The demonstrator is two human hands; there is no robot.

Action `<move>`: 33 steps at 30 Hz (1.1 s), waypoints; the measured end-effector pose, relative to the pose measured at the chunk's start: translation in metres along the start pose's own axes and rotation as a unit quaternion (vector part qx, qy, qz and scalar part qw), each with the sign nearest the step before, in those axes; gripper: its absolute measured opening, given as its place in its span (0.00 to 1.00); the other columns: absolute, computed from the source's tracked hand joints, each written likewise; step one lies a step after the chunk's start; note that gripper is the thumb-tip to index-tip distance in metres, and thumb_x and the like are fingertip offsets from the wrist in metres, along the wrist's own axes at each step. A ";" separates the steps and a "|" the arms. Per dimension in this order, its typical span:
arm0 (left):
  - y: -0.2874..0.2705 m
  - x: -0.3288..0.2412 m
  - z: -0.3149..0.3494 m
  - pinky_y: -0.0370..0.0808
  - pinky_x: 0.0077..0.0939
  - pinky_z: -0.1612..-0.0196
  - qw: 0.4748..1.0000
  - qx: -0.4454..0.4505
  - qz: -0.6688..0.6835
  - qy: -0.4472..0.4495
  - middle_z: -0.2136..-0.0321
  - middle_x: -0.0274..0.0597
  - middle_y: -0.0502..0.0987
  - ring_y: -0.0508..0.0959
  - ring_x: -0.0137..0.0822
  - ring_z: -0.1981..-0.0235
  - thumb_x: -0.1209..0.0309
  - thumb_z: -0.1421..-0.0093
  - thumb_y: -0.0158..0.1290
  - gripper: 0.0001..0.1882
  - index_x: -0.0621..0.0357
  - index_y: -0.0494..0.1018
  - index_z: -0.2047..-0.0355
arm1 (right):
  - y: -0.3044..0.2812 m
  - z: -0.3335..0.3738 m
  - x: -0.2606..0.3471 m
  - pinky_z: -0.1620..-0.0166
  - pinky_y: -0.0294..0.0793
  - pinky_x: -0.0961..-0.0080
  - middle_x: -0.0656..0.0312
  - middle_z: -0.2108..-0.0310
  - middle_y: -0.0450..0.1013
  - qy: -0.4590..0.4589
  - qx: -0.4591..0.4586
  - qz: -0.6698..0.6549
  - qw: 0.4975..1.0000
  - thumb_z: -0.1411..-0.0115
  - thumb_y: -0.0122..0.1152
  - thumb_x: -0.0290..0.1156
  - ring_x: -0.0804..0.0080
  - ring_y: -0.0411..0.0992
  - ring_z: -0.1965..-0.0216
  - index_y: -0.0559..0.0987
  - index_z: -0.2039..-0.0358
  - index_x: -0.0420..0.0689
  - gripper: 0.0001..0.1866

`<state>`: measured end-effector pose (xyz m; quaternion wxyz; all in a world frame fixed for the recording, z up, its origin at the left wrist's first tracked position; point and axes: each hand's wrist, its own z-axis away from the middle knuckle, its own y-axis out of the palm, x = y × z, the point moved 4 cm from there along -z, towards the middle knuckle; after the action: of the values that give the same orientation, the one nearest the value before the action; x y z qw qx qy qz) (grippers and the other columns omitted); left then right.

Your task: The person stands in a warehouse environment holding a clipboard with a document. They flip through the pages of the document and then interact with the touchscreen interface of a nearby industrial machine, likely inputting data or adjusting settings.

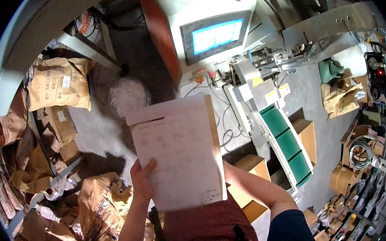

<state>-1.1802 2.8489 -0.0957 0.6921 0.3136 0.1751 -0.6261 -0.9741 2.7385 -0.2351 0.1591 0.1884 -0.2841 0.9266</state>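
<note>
In front of my body I hold a brown-edged board with white paper sheets (178, 151), tilted, the top sheet covered in faint handwriting and ruled rows. My left hand (143, 178) grips its lower left edge, the thumb lying on the paper and the other fingers behind. From the right my bare forearm reaches behind the sheets. The right hand itself is hidden there, so its fingers cannot be seen. Just beyond the board's upper edge stands a machine with a lit screen (216, 36).
A short green conveyor (286, 141) slopes away on the right, with open cardboard boxes (304, 136) beside it. Brown paper sacks (61, 83) and cartons crowd the left side. Loose cables lie on the floor ahead. Packed shelves (352, 205) line the far right.
</note>
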 end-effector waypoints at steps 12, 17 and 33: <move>-0.010 0.000 -0.002 0.76 0.29 0.54 0.999 0.047 0.002 0.004 0.59 0.43 0.80 0.80 0.34 0.61 0.75 0.41 0.59 0.16 0.67 0.74 0.52 | 0.017 -0.002 0.014 0.52 0.70 0.62 0.53 0.58 0.76 0.006 0.011 -0.012 1.000 0.47 0.61 0.35 0.57 0.73 0.54 0.81 0.59 0.44 0.15; -0.020 -0.001 -0.011 0.76 0.30 0.54 0.999 0.038 -0.011 0.011 0.58 0.42 0.80 0.80 0.34 0.60 0.75 0.41 0.60 0.16 0.66 0.74 0.53 | 0.015 -0.005 0.019 0.52 0.70 0.61 0.52 0.58 0.76 0.008 0.012 -0.014 1.000 0.47 0.61 0.35 0.56 0.73 0.53 0.81 0.59 0.44 0.16; -0.025 -0.006 -0.002 0.76 0.29 0.54 0.998 0.048 -0.028 0.030 0.59 0.40 0.80 0.79 0.32 0.61 0.75 0.41 0.60 0.17 0.65 0.74 0.52 | -0.052 0.016 -0.027 0.51 0.71 0.60 0.50 0.55 0.75 0.002 -0.090 0.053 0.995 0.48 0.61 0.34 0.55 0.73 0.52 0.81 0.58 0.43 0.16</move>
<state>-1.2048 2.8545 -0.0985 0.6525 0.3602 0.1740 -0.6436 -0.9251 2.7646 -0.2105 0.1265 0.1560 -0.3754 0.9049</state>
